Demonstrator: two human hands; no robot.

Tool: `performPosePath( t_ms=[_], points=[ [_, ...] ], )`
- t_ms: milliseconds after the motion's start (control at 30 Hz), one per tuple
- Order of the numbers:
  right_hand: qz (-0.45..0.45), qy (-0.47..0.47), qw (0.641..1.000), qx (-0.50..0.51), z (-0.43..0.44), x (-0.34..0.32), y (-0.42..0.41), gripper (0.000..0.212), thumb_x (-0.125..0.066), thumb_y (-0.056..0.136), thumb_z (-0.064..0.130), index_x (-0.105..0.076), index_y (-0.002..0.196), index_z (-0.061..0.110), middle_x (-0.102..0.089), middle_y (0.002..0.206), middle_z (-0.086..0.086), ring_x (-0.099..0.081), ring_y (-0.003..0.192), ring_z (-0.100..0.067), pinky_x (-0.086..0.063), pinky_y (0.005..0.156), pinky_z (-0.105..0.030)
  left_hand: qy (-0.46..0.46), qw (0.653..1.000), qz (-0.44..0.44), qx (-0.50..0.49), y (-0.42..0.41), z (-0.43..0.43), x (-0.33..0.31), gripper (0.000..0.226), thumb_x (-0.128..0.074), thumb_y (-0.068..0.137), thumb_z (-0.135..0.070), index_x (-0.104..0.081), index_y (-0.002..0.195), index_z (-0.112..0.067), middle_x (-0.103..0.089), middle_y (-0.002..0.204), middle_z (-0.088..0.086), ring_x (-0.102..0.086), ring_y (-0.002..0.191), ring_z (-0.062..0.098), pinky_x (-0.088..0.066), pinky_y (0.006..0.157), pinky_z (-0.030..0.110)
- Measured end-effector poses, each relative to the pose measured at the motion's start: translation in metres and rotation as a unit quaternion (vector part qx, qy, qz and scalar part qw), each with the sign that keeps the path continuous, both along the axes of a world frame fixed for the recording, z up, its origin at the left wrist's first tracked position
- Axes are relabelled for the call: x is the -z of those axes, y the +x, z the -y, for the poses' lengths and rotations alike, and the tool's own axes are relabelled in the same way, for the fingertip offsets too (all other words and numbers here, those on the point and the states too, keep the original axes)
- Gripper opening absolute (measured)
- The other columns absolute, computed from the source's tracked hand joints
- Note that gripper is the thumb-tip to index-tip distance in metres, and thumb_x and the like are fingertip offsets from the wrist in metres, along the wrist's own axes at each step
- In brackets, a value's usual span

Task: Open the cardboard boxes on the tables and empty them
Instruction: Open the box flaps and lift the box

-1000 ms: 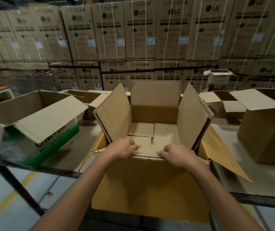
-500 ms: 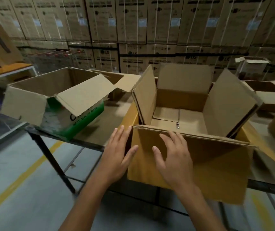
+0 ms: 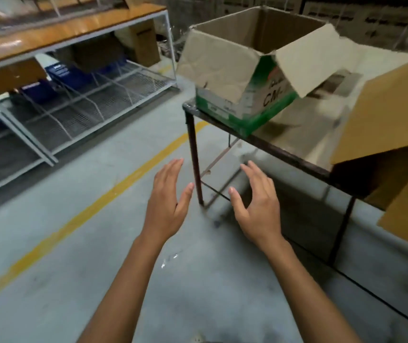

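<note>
Both hands hang free in front of the table, holding nothing: the left hand (image 3: 167,204) is flat with fingers together and thumb spread, the right hand (image 3: 257,206) loosely cupped with fingers slightly curled, palms turned toward each other and a gap between them. Neither touches any box. Beyond them, on the near left corner of the metal-framed table (image 3: 284,154), sits the green-and-white cardboard box (image 3: 245,70), its flaps folded outward and hanging down over the sides, its inside hidden from this angle. To the right, at the frame's edge, a plain brown cardboard box (image 3: 396,125) overhangs the table's front rail, one large flap sloping up; only part of it shows. Under the hands lies a grey concrete floor crossed by a yellow painted line (image 3: 94,206). At the left stands a white wire shelving unit (image 3: 74,105) with an orange wooden top and blue bins on its lower level.
</note>
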State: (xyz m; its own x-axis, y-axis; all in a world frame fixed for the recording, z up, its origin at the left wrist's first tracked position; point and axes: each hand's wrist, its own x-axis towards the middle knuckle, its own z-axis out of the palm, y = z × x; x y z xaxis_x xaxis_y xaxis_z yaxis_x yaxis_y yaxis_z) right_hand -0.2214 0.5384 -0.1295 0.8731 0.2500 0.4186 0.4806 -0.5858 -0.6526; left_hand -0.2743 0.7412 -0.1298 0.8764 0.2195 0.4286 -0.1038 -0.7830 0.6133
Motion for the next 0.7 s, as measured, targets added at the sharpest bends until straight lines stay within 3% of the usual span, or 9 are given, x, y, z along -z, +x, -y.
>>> performPosePath(
  t_ms=[67,167,367,567,700],
  points=[
    [-0.008,0.007,1.0,-0.024,-0.039,0.011,-0.001,0.059,-0.052,0.093,0.044,-0.053,0.141,0.009,-0.049,0.149,-0.011,-0.046,0.134,-0.027,-0.035,0.111,-0.032,-0.009,0.999,-0.016,-0.033,-0.015,-0.041,0.011,0.057,-0.047,0.099,-0.038,-0.042,0.149,-0.009,-0.045,0.152,0.006,-0.038,0.142,0.024,-0.027,0.118,0.029],
    [-0.031,0.006,0.998,-0.057,-0.095,0.026,0.005,0.059,-0.053,0.092,0.045,-0.054,0.14,0.01,-0.05,0.148,-0.011,-0.046,0.135,-0.026,-0.033,0.111,-0.03,-0.014,0.997,-0.026,-0.071,-0.027,-0.094,0.023,0.058,-0.047,0.099,-0.041,-0.042,0.149,-0.011,-0.044,0.152,0.006,-0.037,0.143,0.023,-0.023,0.117,0.021],
    [-0.053,-0.032,0.992,-0.11,-0.192,0.047,0.04,0.059,-0.059,0.092,0.04,-0.051,0.144,0.012,-0.047,0.151,-0.01,-0.042,0.14,-0.024,-0.03,0.114,-0.032,-0.022,0.991,-0.04,-0.127,-0.009,-0.181,0.043,0.059,-0.049,0.098,-0.04,-0.041,0.15,-0.012,-0.042,0.154,0.008,-0.034,0.145,0.022,-0.028,0.118,0.034],
    [-0.04,-0.021,0.989,-0.138,-0.298,0.065,0.121,0.059,-0.057,0.092,0.039,-0.052,0.142,0.007,-0.051,0.146,-0.015,-0.045,0.137,-0.029,-0.036,0.113,-0.042,-0.023,0.989,-0.051,-0.136,0.061,-0.272,0.055,0.061,-0.045,0.098,-0.044,-0.041,0.15,-0.013,-0.041,0.154,0.007,-0.033,0.144,0.021,-0.028,0.118,0.035],
    [-0.048,-0.029,0.986,-0.157,-0.364,0.071,0.174,0.063,-0.049,0.093,0.047,-0.051,0.143,0.009,-0.049,0.148,-0.015,-0.046,0.136,-0.032,-0.029,0.111,-0.028,-0.012,0.988,-0.072,-0.133,0.11,-0.332,0.048,0.06,-0.045,0.099,-0.044,-0.041,0.149,-0.012,-0.042,0.153,0.01,-0.033,0.145,0.022,-0.03,0.118,0.039]
  ],
)
